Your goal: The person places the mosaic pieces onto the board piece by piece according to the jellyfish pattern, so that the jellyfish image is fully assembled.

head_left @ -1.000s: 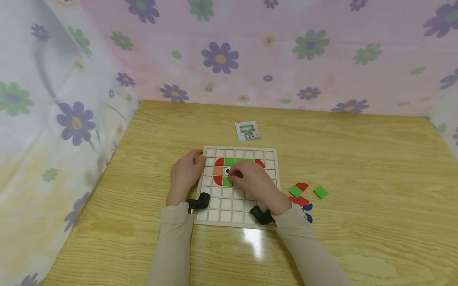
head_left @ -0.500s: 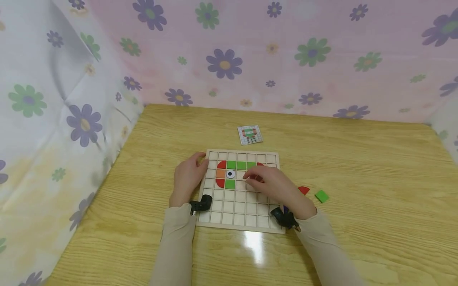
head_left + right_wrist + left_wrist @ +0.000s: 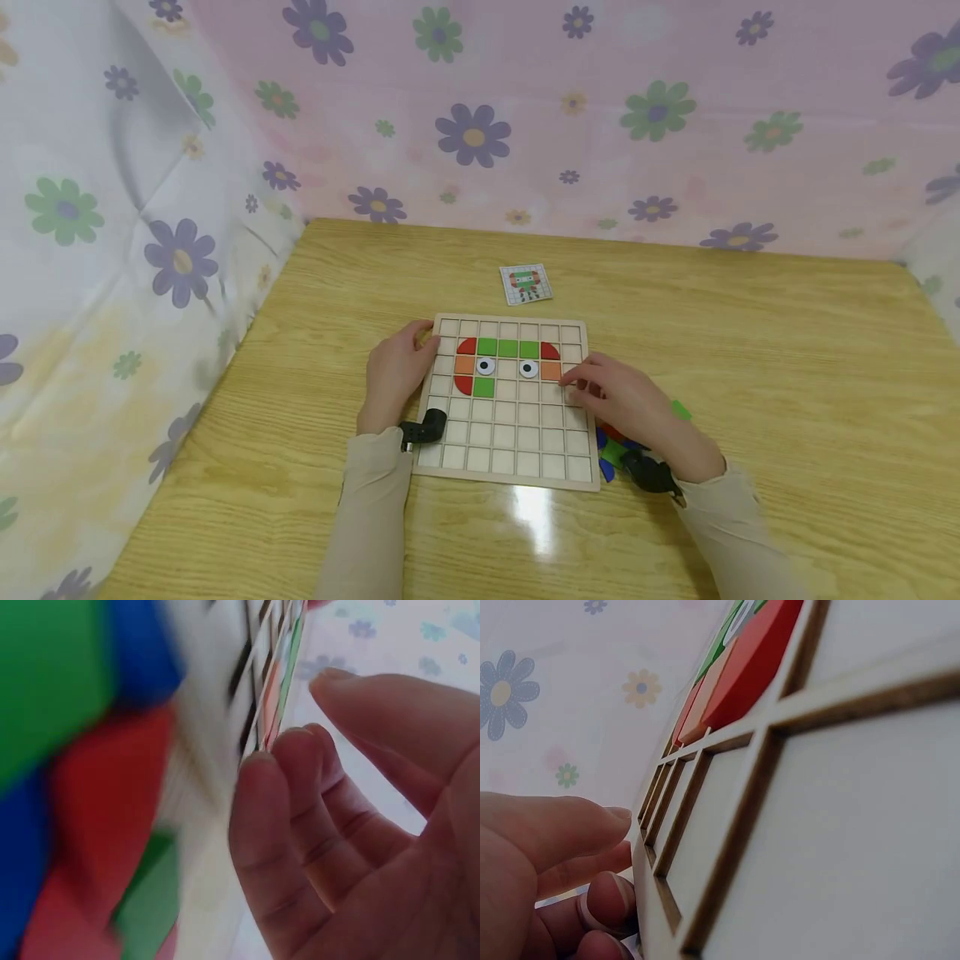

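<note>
A square wooden grid board [image 3: 517,433] lies on the table. Near its top, red quarter-circle tiles [image 3: 464,385], green squares [image 3: 507,348], orange squares [image 3: 551,371] and two round eye tiles [image 3: 528,368] sit in the cells. My left hand [image 3: 393,375] rests against the board's left edge, near the upper corner; its fingertips touch the edge in the left wrist view. Over the right edge hovers my right hand [image 3: 618,400], its fingers loosely bent. Nothing shows between thumb and fingers [image 3: 259,817] in the right wrist view.
Loose red, green [image 3: 613,452] and blue pieces [image 3: 606,471] lie right of the board, partly hidden under my right hand and wrist camera. A green square [image 3: 681,409] lies farther right. A picture card [image 3: 526,284] lies behind the board. Flowered cloth [image 3: 540,192] hangs behind the table.
My right hand has moved rightward from the eye tiles to the board's right edge, uncovering the second eye tile and the right orange square. The left hand stays at the left edge.
</note>
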Tool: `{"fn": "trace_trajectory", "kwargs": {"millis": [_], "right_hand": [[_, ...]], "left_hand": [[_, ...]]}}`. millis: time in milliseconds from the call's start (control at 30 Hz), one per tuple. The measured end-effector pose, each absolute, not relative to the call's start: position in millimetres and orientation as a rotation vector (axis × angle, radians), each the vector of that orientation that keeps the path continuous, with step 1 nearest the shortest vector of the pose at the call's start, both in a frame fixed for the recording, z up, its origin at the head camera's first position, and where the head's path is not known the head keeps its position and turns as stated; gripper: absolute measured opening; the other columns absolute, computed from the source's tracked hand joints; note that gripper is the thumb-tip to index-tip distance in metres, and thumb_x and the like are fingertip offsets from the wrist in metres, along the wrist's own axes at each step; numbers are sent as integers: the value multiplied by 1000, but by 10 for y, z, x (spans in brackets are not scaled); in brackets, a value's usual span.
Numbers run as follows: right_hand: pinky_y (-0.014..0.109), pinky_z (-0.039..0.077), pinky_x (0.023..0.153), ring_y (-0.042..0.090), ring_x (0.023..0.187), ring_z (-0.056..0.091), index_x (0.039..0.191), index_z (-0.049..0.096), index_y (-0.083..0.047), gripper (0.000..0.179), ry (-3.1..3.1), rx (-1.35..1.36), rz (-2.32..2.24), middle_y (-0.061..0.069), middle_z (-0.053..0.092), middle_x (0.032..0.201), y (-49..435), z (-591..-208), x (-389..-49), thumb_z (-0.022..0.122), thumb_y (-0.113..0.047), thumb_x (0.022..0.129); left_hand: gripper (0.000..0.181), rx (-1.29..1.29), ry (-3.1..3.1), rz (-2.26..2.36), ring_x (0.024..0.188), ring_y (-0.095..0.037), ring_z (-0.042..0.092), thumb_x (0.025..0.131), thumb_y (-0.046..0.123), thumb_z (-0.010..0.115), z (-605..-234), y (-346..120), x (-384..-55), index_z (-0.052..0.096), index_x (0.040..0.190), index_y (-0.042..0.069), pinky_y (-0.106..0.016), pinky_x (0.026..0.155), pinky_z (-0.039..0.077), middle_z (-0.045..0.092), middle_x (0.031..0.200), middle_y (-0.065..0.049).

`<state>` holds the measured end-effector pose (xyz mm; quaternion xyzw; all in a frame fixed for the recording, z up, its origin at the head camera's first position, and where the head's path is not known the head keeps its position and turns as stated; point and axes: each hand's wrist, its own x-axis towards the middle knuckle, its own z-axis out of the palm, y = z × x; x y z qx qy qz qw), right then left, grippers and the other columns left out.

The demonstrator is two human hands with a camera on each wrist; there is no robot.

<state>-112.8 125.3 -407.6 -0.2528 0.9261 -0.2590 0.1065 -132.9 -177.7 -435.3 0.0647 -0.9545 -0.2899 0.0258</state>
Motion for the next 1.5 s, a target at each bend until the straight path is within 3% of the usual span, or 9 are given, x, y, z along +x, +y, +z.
{"fn": "trace_trajectory", "kwargs": {"millis": [500,800,1167,1500], "right_hand": [[27,44,64,14,75,47,100,65,-20,28,2677,-752,-560,2,48,99,1772,-4076,-1067,65,-4,77],[27,44,62,11,71,46,100,61,-14,27,2722,-785,-588,2,47,97,1767,-4098,-1047,70,-9,75],[32,43,67,15,72,49,99,57,-14,19,2626,-539,-729,-3,56,83,1706,-4105,-1122,64,-14,82],[30,42,66,14,73,49,105,60,-18,20,2708,-580,-712,-5,57,88,1638,-4111,-1131,61,-21,85]], "left_hand": [[34,198,-2959,-874,52,-16,43,87,37,51,-4362,-1781,-1332,59,116,20,-31,50,32,49,62,3],[34,180,-2946,-883,51,-15,43,88,37,51,-4347,-1776,-1324,59,116,19,-30,49,31,49,62,3],[34,184,-2944,-886,51,-15,43,88,35,52,-4347,-1775,-1325,59,116,18,-30,48,32,49,62,3],[34,196,-2952,-887,51,-15,43,88,36,51,-4351,-1773,-1327,59,116,19,-30,49,32,50,63,3]]}}
